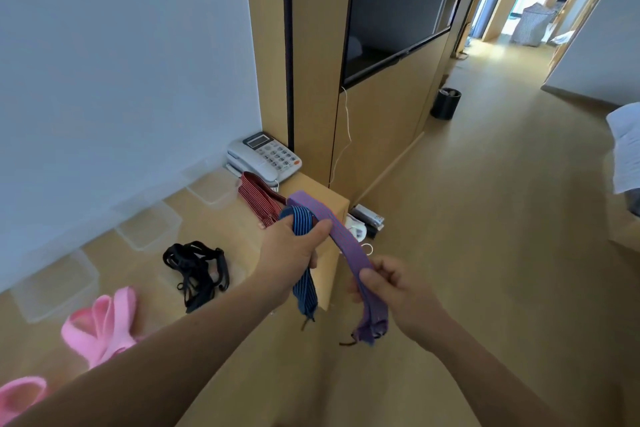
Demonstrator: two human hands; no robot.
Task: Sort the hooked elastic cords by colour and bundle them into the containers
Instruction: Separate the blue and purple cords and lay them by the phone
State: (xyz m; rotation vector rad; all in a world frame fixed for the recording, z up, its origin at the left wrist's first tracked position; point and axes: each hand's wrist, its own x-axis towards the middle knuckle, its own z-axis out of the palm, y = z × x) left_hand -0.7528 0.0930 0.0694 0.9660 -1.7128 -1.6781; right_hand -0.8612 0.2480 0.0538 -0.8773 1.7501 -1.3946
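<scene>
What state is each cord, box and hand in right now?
Left hand: shut on blue cord and purple cord.
Right hand: pinching purple cord.
Purple cord: held between both hands, off the desk.
Blue cord: hanging from left hand.
Red cord: loose on desk.
Black cords: tangled pile on desk.
Pink cords: loose on desk.
Boxes: open, look empty.
</scene>
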